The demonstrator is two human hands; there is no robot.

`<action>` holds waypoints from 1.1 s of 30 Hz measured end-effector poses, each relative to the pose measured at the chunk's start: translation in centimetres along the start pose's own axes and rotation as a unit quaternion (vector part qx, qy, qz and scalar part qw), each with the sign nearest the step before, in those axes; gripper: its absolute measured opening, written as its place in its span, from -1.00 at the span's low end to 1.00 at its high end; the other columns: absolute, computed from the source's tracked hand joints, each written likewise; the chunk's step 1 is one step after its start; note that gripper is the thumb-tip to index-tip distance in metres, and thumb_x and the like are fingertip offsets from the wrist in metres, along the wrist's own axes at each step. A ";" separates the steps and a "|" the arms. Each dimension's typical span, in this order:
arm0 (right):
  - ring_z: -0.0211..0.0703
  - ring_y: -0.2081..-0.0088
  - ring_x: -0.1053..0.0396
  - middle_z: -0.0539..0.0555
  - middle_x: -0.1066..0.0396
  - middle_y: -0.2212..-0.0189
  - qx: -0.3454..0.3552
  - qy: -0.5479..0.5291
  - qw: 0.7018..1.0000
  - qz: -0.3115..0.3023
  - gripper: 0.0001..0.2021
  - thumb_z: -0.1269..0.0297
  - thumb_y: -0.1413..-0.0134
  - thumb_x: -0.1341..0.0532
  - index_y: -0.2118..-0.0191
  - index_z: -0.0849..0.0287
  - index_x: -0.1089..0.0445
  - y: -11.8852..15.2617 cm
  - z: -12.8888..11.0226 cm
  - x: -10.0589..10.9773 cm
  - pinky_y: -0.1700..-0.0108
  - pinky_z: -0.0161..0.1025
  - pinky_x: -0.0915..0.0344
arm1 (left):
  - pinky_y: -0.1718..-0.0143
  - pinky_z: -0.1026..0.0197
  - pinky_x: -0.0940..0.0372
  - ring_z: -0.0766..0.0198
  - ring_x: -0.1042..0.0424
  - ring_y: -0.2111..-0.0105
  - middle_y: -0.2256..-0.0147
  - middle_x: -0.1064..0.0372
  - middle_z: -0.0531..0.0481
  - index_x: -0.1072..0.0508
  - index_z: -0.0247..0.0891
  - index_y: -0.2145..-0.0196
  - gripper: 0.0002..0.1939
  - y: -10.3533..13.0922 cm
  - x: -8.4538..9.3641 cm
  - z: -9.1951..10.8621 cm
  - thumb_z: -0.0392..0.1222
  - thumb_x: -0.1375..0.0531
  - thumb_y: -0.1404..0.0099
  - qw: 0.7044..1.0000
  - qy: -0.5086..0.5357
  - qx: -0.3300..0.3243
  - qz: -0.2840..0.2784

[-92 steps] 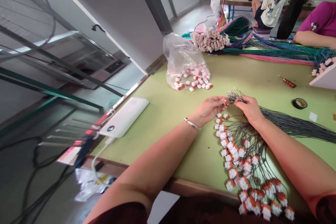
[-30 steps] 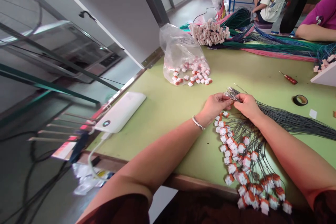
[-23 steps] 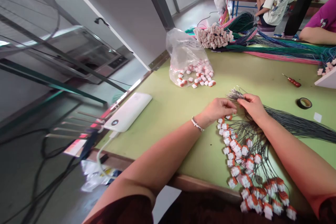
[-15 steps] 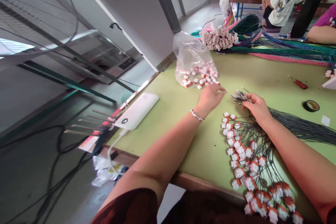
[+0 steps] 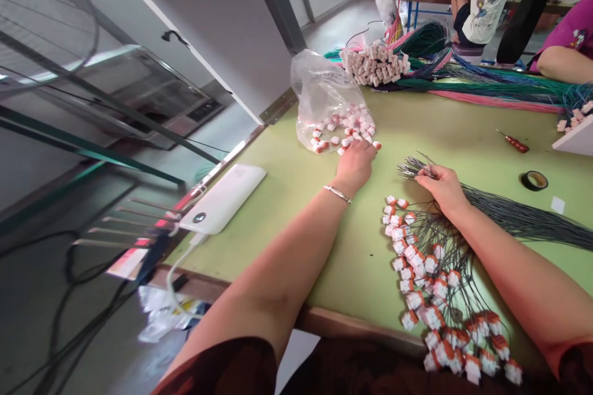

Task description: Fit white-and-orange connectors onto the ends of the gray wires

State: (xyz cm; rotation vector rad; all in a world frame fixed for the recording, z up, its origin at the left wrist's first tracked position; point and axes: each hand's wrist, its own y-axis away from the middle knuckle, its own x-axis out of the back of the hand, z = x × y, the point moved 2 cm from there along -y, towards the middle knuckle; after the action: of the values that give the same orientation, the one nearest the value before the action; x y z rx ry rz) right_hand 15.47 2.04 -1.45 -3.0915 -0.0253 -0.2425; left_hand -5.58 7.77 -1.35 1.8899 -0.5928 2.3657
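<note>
My left hand [image 5: 356, 163] reaches to the mouth of a clear plastic bag [image 5: 311, 80], over the white-and-orange connectors [image 5: 345, 143] spilling from it. Its fingers bend downward and their tips are hidden, so I cannot tell if they grip one. Pinched in my right hand [image 5: 440, 185] is a bundle of black wires [image 5: 504, 213], their bare metal-tipped ends [image 5: 408, 168] pointing left. Below that hand, many wired white-and-orange connectors [image 5: 414, 256] lie in a heap running down to the table's front edge.
A white power bank [image 5: 229, 197] with a cable lies at the left edge. To the right are a red-handled pick [image 5: 515, 143], a tape roll [image 5: 534, 181] and a white paper piece [image 5: 558, 205]. Coloured wire bundles [image 5: 491, 99] with pale connectors [image 5: 375, 65] line the back. Two people sit beyond.
My left hand has moved left and onto the connectors at the bag's mouth. The right hand keeps hold of the wires. The whole view has shifted slightly.
</note>
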 end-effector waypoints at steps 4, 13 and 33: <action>-0.29 0.53 -0.04 -0.08 -0.15 0.63 -0.001 0.009 1.000 0.006 -0.82 0.17 0.23 -0.26 0.55 0.15 -0.32 0.1 -0.2 -0.1 0.42 -0.25 -0.02 | 0.12 0.05 -0.27 0.07 -0.38 0.16 0.19 -0.40 -0.20 -0.53 -0.30 0.27 -0.81 1.1 1.2 0.9 -0.27 -0.11 -0.28 0.989 0.126 0.056 0.049; -0.27 0.55 -0.02 -0.05 -0.13 0.66 0.021 0.069 0.997 0.004 -0.82 0.21 0.23 -0.22 0.62 0.12 -0.22 0.4 -0.9 -0.1 0.47 -0.25 0.00 | 0.49 0.30 -0.32 0.39 -0.38 0.60 0.60 -0.40 0.02 -0.50 -0.37 0.41 -0.92 4.3 2.1 6.1 -0.30 -0.31 -0.13 0.765 0.596 0.216 -0.114; -0.30 0.54 -0.03 -0.07 -0.13 0.65 -0.011 0.029 0.999 0.023 -0.84 0.18 0.23 -0.23 0.57 0.15 -0.30 0.7 -1.3 -0.2 0.46 -0.26 -0.03 | 0.29 0.40 -0.39 0.43 -0.48 0.45 0.40 -0.50 -0.07 -0.54 -0.43 0.34 -0.87 4.1 0.2 5.0 -0.47 -0.18 -0.25 0.520 0.801 0.246 -0.168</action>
State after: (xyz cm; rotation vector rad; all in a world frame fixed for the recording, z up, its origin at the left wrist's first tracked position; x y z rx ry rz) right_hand 15.07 1.26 -0.27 -3.1001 0.0495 -0.3316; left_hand -2.14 2.33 -1.37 -0.7375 0.6169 2.6795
